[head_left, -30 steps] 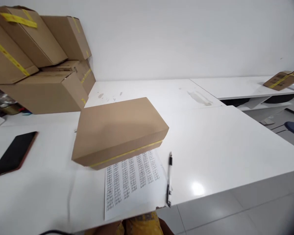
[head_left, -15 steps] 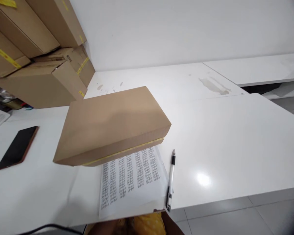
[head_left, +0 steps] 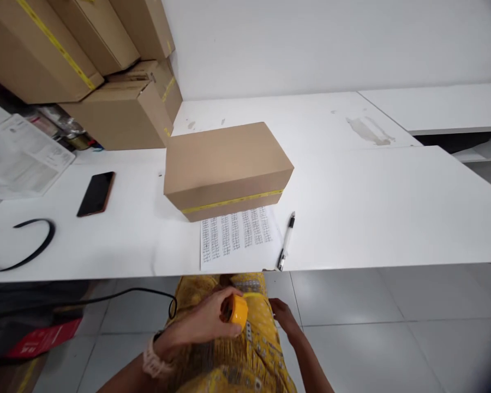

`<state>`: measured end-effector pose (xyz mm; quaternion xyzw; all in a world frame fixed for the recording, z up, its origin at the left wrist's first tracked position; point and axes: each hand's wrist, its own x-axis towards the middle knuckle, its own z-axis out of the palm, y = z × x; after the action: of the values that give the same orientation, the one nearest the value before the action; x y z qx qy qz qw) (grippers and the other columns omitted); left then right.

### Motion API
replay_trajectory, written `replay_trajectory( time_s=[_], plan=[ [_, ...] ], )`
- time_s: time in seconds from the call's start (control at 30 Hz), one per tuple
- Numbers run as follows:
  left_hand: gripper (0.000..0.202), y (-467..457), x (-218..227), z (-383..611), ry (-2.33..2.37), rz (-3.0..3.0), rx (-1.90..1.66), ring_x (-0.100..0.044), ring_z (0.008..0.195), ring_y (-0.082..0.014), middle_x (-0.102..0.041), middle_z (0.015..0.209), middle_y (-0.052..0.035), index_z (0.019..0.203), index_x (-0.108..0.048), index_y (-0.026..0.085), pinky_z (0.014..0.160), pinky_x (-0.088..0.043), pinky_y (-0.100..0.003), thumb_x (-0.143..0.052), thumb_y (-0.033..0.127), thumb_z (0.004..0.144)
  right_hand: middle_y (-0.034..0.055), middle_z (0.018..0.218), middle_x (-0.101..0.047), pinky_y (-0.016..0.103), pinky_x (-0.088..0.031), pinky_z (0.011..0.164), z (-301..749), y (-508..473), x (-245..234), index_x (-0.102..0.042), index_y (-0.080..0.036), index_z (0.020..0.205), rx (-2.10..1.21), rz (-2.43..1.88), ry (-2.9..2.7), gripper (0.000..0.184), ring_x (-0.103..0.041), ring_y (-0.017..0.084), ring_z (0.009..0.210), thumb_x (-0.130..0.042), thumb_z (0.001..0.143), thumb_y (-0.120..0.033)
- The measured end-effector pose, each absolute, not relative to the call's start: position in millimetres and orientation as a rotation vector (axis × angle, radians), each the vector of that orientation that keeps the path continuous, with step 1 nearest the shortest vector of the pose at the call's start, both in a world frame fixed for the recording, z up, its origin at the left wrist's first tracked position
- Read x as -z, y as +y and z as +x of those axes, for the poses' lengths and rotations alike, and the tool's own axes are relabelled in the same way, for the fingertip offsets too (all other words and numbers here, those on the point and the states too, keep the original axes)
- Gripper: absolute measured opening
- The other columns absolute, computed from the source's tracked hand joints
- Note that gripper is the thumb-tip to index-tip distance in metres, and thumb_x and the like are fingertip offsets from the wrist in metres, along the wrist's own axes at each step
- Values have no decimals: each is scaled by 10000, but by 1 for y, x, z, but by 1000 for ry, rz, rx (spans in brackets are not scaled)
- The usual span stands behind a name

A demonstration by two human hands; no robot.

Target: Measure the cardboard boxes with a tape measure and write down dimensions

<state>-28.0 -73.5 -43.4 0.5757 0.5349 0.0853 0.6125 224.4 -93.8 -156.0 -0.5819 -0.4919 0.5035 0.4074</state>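
My left hand (head_left: pixel 207 322) is closed around a roll of yellow tape (head_left: pixel 240 312), held above my lap below the table's front edge. My right hand (head_left: pixel 284 315) hangs low beside my right thigh, right of the roll; its fingers are partly hidden and their grip cannot be made out. A closed brown cardboard box (head_left: pixel 225 158) lies on the white table in front of me, with a yellow tape band along its near side. Its near edge overlaps a sheet of handwritten paper (head_left: pixel 239 240). A clear pen with a black grip (head_left: pixel 287 240) lies right of the sheet.
Several cardboard boxes (head_left: pixel 118 120) are stacked at the back left against the white wall. A dark phone (head_left: pixel 96 194), a black curved band (head_left: pixel 45 245) and a printed plastic package (head_left: pixel 28 155) lie on the left. A black cable (head_left: pixel 126 292) hangs below the table edge.
The view has tipped down and turned slightly left, bringing both my hands and the tape roll into sight. The box, which was tilted above the table, now sits lower, on the sheet.
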Motion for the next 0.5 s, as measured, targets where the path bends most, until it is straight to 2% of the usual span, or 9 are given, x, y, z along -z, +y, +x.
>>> replay_trajectory(
  time_s=[0.03,0.1,0.13,0.23,0.33,0.4,0.5],
  plan=[
    [539,-78,22,-31,1092,1178,-269,-658,998,-322,-704,1115,-90,1233,-643,293,846,-551,-444,-758,379,714,89,997,-721,362,-591,658,230,-102,152,-722,-197,1016,-1293,-1498,-1203,340,-681,229,840,-632,941,-515],
    [549,-82,-13,-35,888,969,-472,-678,956,-308,-710,1123,-113,1223,-654,269,782,-561,-416,-759,518,746,61,689,-660,330,-494,476,238,-112,133,-717,-181,806,-1340,-1560,-1055,482,-601,205,583,-640,855,-654],
    [575,-82,-25,-34,835,917,-582,-685,964,-315,-709,1134,-138,1205,-666,244,771,-565,-414,-751,588,751,51,662,-647,323,-484,481,240,-114,118,-725,-178,813,-1342,-1569,-953,497,-579,188,557,-661,820,-671],
    [692,-72,-44,-25,760,829,-811,-694,995,-337,-711,1110,-191,1145,-684,188,750,-579,-432,-637,773,779,28,717,-657,297,-492,546,232,-108,54,-731,-206,926,-1226,-1367,-933,368,-560,147,588,-702,843,-563],
    [705,-57,-51,-12,720,787,-883,-698,934,-290,-709,1018,-150,1091,-672,181,730,-580,-402,-656,803,760,33,859,-686,300,-527,623,208,-97,-12,-709,-254,1065,-1062,-1120,-1151,262,-591,148,693,-655,921,-466],
    [687,-51,-58,-6,732,772,-962,-686,849,-229,-696,962,-89,1104,-661,195,709,-568,-351,-754,757,720,53,1051,-689,317,-551,688,189,-92,-45,-664,-294,1197,-960,-1013,-1334,285,-623,163,818,-631,947,-429],
    [626,-49,-72,3,769,811,-1106,-628,743,-143,-654,878,-11,1045,-649,199,652,-524,-261,-836,681,692,84,1318,-606,361,-576,776,167,-83,-69,-550,-338,1374,-780,-980,-1599,495,-630,198,992,-694,908,-422]
  ],
)
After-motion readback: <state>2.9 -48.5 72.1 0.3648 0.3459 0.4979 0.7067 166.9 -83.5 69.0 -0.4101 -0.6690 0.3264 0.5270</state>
